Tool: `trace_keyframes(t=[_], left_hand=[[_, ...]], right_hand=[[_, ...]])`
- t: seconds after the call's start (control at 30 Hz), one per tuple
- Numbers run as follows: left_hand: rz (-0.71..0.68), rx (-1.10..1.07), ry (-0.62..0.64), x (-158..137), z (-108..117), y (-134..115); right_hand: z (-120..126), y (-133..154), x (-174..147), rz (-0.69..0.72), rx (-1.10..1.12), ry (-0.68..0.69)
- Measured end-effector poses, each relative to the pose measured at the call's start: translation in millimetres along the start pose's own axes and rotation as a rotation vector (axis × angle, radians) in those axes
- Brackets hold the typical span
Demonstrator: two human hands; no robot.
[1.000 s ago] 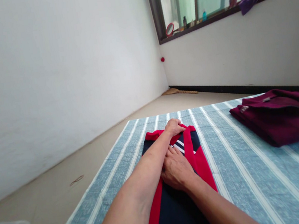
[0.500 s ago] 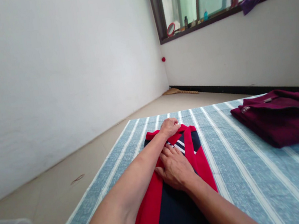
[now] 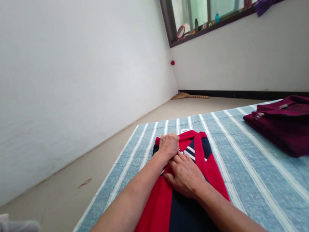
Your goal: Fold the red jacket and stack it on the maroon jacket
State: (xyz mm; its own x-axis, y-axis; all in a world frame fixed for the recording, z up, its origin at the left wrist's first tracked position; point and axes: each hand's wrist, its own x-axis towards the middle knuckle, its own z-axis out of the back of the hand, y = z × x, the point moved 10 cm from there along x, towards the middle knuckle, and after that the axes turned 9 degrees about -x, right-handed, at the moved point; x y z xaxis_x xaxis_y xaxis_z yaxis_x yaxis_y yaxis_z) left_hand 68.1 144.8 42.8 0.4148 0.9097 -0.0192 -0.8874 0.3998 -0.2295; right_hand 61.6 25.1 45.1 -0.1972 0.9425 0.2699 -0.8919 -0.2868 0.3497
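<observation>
- The jacket (image 3: 188,223) is lying on the sheet under both hands, its navy panel running from the grip toward the wearer; it is probably behaving as light, soft and limp, neither slippery nor fragile.
- The right hand (image 3: 187,175) is resting flat, fingers spread, on the cloth – likely serving as a steadying weight.
- The left hand (image 3: 169,144) is curling just beyond the right fingertips; its own fingertips are hiding, so I cannot tell whether it is pinching cloth.
- The collar (image 3: 186,142) is lying just beyond the right hand – its edge seems to be offering the firmest hold.
- The sheet (image 3: 236,158) is spreading around the grip.
- A maroon garment (image 3: 295,126) is lying folded, well right of the grip.
</observation>
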Motion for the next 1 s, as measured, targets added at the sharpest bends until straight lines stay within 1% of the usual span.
trace_keyframes(t=[0.1,0.2,0.3,0.4,0.53,0.67,0.8,1.0], left_hand=[[-0.017,0.031,-0.037,7.1,15.2,5.1],[0.01,0.046,-0.071,21.4,33.3,17.9],[0.043,0.05,-0.037,37.7,40.6,30.4],[0.043,0.035,0.055,50.0,34.6,34.6],[0.039,-0.006,0.198,60.3,17.3,31.9],[0.076,-0.035,0.301,65.9,2.5,28.8],[0.102,-0.021,0.351,63.5,-3.5,25.2],[0.116,0.072,0.393,55.3,1.2,19.8]], right_hand=[[-1.8,-0.3,-0.5,0.002,-0.011,0.001],[-2.3,-0.3,-0.4,0.003,-0.032,0.004],[-1.3,0.1,-0.1,0.003,-0.04,0.0],[-0.3,0.1,-0.1,0.003,-0.038,-0.005],[-0.5,-0.3,-0.1,0.001,-0.033,0.002],[-0.9,-0.7,0.2,0.0,-0.029,0.01],[-0.7,-0.7,0.7,0.0,-0.028,0.007],[-0.4,-0.2,0.1,0.002,-0.034,0.005]])
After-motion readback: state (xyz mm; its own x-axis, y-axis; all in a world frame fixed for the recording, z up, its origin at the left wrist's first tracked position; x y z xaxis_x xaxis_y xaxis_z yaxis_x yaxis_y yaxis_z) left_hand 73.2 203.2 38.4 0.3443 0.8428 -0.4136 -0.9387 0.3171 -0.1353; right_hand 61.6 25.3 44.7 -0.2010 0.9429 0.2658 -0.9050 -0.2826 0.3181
